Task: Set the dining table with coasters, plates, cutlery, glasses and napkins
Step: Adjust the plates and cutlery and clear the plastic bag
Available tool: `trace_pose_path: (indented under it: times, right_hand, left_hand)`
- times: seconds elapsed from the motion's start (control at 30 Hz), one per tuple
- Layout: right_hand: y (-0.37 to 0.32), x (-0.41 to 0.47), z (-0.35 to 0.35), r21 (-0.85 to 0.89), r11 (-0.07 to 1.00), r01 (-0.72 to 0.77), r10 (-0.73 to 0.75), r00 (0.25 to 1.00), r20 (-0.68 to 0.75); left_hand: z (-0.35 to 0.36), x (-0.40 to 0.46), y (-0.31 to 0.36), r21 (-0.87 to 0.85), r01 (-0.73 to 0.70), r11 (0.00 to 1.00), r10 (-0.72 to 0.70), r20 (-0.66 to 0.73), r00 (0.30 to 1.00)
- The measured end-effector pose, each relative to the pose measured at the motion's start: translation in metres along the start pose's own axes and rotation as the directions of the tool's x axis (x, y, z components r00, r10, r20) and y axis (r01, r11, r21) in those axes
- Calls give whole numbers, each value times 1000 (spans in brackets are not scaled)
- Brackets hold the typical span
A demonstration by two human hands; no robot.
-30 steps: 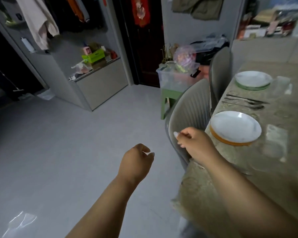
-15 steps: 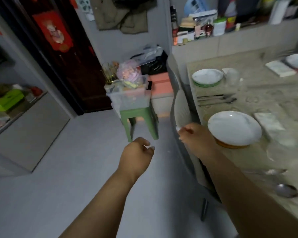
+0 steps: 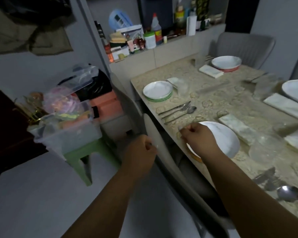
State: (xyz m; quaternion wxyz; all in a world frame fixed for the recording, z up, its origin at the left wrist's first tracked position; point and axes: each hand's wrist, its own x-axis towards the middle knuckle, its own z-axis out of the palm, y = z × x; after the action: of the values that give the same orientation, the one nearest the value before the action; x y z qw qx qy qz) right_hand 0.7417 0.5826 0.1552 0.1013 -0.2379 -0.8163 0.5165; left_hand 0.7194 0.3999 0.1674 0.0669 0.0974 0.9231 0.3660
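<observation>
Near table edge, by right hand (image 3: 199, 137): white plate (image 3: 225, 138) on orange coaster (image 3: 194, 156) | stiff, smooth, breakable; best gripped at rim, both sides | glass (image 3: 263, 148) just right, fragile | left hand (image 3: 141, 152) curled shut, empty; right loosely fisted, contents unclear

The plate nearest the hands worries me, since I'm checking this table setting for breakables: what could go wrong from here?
1. The near plate sits close to the table edge with the right hand over its rim, so a careless swing might nudge it off.
2. The clear glass beside it is hard to see in this dim light and could be knocked over by a reaching arm.
3. The spoon lies near the edge and may get brushed off.
</observation>
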Motion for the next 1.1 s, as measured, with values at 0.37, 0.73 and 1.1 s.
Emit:
trace_pose_path:
  times: [0.37,0.73,1.1]
  right_hand:
    - [10,71,-21,113,978,-176,199,947,-252]
    - [70,83,-54,159,835,-527,513,638,-575]
    - [138,68,-23,178,430,-885,770,257,-584]
  left_hand:
    - [46,142,50,-8,-222,975,217,262,941]
    - [143,245,92,40,-411,911,307,601,738]
    - [216,278,66,260,-552,792,159,786,598]
